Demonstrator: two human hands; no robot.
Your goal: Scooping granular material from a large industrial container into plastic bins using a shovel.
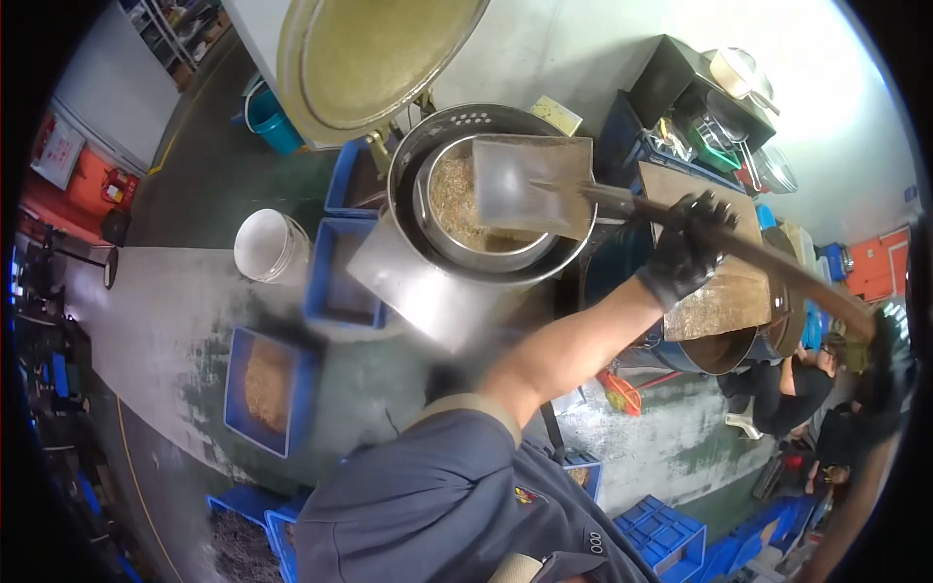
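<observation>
White bucket [267, 248] at left, on grey floor [185, 330]; floor runs along its left and near sides. Nearer, a blue tub [301, 398] of pale brown grainy matter, floor between tub and bucket. Just right of the bucket, a blue bin [345, 319]; little room between them. A corner of the metal apron [428, 291] overlaps the bin's right edge in view.

Centre: an inner pot [486, 260] of brown grains sits within a wider metal drum [466, 119]; dark gap shows between the rims at left and near. A large round lid [384, 58] stands tilted up at the far side.

The shovel [614, 198] lies across the pot's right part, blade over the grains, its right edge extending beyond the inner rim. Blade contact with the rim: cannot tell. Shaft runs rightward above a flat board [714, 309].

Left hand [685, 251], black-gloved, wrapped around the shaft above the board's left part. Right hand [892, 350] at the right limit of view, by the shaft's end; blurred, finger closure cannot be told. Seated co-worker [787, 394] near right, beyond the board's near edge.
</observation>
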